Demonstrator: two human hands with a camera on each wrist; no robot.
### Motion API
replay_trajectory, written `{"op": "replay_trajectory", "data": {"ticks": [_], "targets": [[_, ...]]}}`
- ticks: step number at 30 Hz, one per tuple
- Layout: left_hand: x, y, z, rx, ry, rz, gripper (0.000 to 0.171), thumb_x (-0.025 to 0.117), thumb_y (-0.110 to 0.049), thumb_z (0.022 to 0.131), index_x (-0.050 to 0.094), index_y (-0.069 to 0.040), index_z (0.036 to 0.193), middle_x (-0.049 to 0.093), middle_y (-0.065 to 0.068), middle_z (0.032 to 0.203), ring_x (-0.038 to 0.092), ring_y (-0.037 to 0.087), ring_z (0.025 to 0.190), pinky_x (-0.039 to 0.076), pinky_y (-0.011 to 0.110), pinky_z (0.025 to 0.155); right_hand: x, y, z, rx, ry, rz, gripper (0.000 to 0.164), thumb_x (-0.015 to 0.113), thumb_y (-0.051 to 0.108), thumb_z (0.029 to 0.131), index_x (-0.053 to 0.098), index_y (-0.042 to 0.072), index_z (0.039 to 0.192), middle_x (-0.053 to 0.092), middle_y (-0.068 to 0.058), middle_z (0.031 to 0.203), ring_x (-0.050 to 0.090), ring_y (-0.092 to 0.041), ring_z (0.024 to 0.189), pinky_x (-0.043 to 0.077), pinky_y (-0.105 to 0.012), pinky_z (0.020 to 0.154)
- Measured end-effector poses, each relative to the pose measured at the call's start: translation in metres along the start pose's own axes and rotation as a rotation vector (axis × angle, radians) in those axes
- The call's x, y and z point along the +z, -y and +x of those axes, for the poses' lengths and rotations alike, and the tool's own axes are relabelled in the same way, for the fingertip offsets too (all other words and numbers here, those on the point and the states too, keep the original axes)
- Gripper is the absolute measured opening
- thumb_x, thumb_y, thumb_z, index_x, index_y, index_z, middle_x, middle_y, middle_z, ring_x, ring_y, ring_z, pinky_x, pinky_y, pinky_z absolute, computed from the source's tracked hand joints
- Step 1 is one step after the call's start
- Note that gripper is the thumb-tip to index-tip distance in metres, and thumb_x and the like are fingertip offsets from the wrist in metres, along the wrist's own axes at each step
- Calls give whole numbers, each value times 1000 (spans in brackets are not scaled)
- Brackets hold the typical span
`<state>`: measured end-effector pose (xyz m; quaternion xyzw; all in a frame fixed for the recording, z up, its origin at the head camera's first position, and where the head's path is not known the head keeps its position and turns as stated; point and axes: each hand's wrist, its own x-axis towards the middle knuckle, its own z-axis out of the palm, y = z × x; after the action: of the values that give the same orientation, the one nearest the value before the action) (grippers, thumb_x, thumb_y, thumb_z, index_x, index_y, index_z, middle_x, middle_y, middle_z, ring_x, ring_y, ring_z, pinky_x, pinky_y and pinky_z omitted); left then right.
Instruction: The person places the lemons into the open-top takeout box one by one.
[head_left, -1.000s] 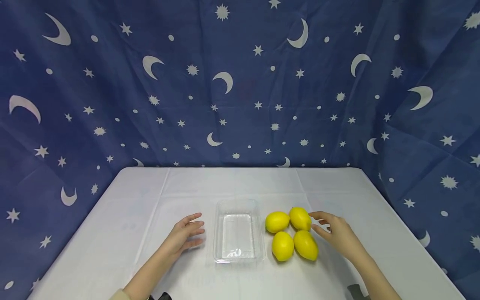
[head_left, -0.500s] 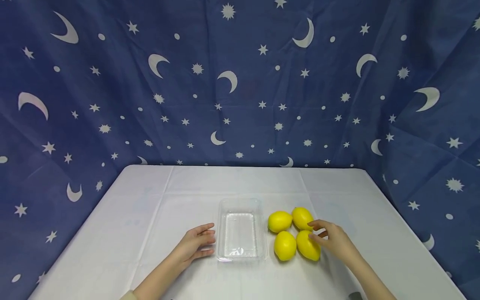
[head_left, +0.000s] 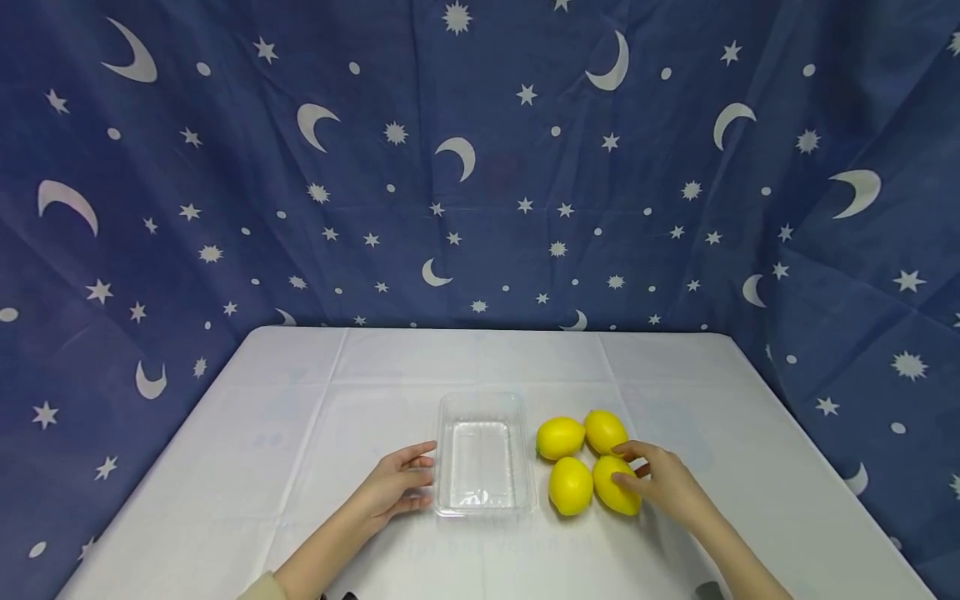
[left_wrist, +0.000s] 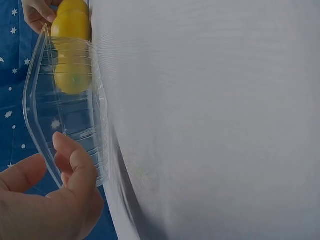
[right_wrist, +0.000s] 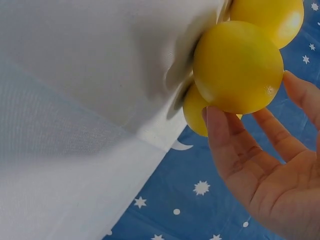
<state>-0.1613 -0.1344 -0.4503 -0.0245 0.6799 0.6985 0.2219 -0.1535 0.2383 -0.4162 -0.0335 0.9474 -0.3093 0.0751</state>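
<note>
A clear plastic container (head_left: 480, 510) lies on the white table. My left hand (head_left: 397, 485) is at its left side, fingertips at or touching the rim, thumb and fingers apart. In the left wrist view, the bent fingers of the left hand (left_wrist: 60, 190) overlap the container wall (left_wrist: 75, 132); firm contact is unclear. Several yellow lemons sit right of the container. My right hand (head_left: 667, 483) holds the near-right lemon (head_left: 618, 492), its thumb and fingers curved round the fruit. The right wrist view shows fingertips against this lemon (right_wrist: 237, 67), which hides part of another lemon (right_wrist: 195, 112).
The other lemons, near-left (head_left: 570, 487), far-left (head_left: 559, 438) and far-right (head_left: 604, 432), stand close together beside the held one. A white cloth covers the table (head_left: 375, 358). Behind it hangs a dark blue curtain (head_left: 495, 175) with moons and stars.
The left hand has moved right to the container's edge. From beside the far-right lemon, the right hand has come down onto the near-right lemon. The container and lemons keep their places.
</note>
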Motion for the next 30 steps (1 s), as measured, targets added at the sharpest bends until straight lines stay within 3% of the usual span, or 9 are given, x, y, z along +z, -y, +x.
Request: {"op": "replay_trajectory", "data": {"ticks": [8, 13, 20, 30], "targets": [[1, -2, 0, -20, 43, -33, 58, 54, -6, 92, 30, 2, 143, 48, 2, 105, 49, 15, 91, 52, 25, 78, 2, -5, 2, -27, 35, 11, 41, 72, 20, 81, 61, 3, 117, 63, -15, 109, 60, -18, 81, 55, -32, 67], [6, -4, 3, -30, 17, -50, 58, 56, -4, 89, 33, 0, 142, 49, 4, 106, 50, 14, 89, 52, 23, 73, 4, -9, 2, -30, 73, 64, 46, 71, 24, 83, 58, 2, 121, 61, -17, 109, 59, -16, 77, 54, -28, 62], [11, -6, 5, -42, 4, -63, 57, 54, 1, 89, 33, 1, 141, 49, 5, 105, 50, 13, 85, 52, 21, 70, 3, -11, 0, -73, 126, 109, 49, 69, 21, 85, 52, -1, 125, 56, -29, 114, 59, -19, 75, 54, -27, 58], [11, -6, 5, -42, -9, -74, 59, 56, 3, 87, 33, 0, 141, 50, 3, 100, 51, 11, 81, 51, 21, 67, 4, -17, 1, -22, 143, 208, 48, 68, 20, 85, 52, 3, 126, 52, -29, 119, 60, -22, 80, 53, -30, 59]]}}
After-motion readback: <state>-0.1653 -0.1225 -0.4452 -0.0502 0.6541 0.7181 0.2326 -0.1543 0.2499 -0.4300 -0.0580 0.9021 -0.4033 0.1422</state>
